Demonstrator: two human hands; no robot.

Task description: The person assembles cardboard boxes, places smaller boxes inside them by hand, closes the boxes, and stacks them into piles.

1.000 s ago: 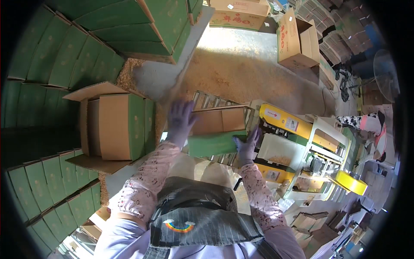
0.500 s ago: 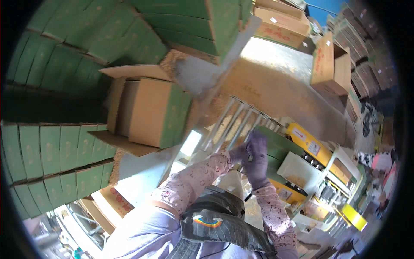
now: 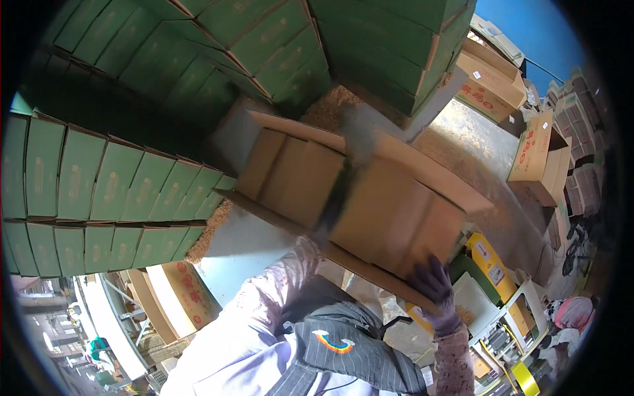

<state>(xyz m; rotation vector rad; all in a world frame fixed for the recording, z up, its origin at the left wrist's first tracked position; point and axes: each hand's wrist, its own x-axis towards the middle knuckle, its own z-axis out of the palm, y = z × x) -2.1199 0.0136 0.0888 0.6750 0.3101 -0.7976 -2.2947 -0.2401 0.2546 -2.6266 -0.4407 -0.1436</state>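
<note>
An open brown cardboard box (image 3: 389, 211) with spread flaps is held up in front of me, its inside facing me. My right hand (image 3: 434, 288), in a purple glove, grips the box's lower right edge. My left arm in a pink patterned sleeve reaches up to the box's lower left side. My left hand (image 3: 335, 198) shows only as a dark blur against the inside wall, so its grip is unclear.
Tall stacks of green cartons (image 3: 99, 191) fill the left and top. Brown printed cartons (image 3: 538, 158) stand at the right on a gritty concrete floor (image 3: 475, 152). A yellow and green machine (image 3: 492, 261) sits lower right, beside a person with a pink head cover (image 3: 573, 312).
My hands were on a flat green carton by the machine. Now an opened brown box is raised before me, and my view has swung left toward the green stacks.
</note>
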